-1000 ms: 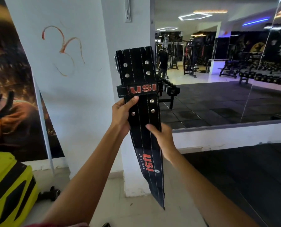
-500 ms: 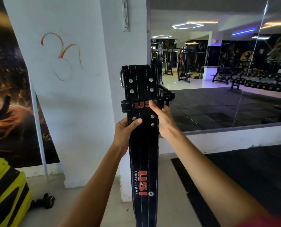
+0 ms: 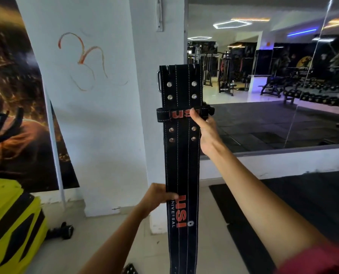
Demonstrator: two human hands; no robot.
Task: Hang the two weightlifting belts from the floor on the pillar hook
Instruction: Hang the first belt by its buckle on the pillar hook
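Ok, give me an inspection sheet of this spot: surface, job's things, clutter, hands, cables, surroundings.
Surface: pale tiled floor, black mat at right.
Job's things: one black belt held upright before the white pillar; a metal bracket high on the pillar; second belt not identifiable.
Clutter: dumbbell on floor, yellow object at left.
Hands: left hand grips belt's lower edge; right hand grips its loop.
Cables: nothing seen.
Surroundings: wall mirror, poster.

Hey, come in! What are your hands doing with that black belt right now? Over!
Right hand pinching belt at its loop. Left hand gripping lower edge. Belt upright before pillar, not hung. Nothing blocking.
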